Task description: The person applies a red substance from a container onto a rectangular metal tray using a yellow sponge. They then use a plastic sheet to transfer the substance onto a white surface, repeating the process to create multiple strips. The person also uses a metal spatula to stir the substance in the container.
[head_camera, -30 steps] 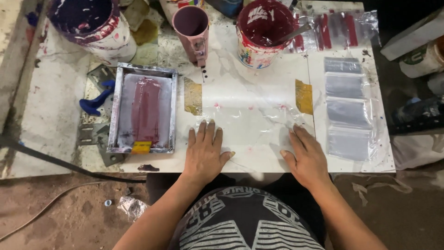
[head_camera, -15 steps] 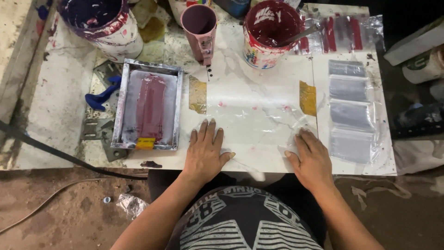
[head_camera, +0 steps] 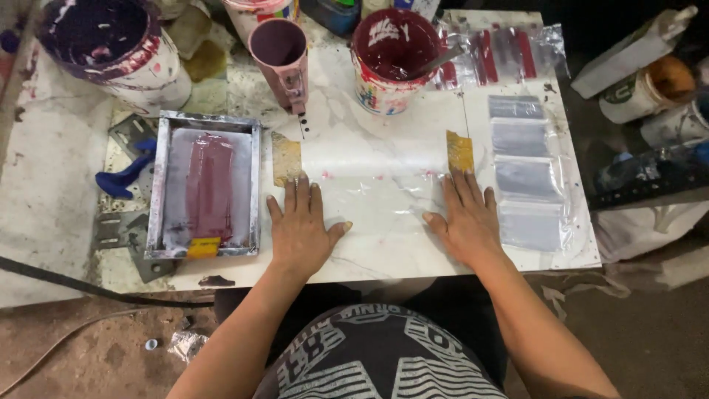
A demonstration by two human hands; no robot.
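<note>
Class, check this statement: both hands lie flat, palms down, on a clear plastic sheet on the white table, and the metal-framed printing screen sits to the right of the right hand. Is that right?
Not quite. The head view shows the printing screen to the left of the left hand, not right of the right hand. The rest holds: both hands lie flat, palms down, on the clear plastic sheet on the white table.

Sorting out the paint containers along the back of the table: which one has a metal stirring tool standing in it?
The red-stained round paint bucket at back centre: a metal tool leans on its right rim. The pink plastic jug and large purple-stained bucket show none.
</note>
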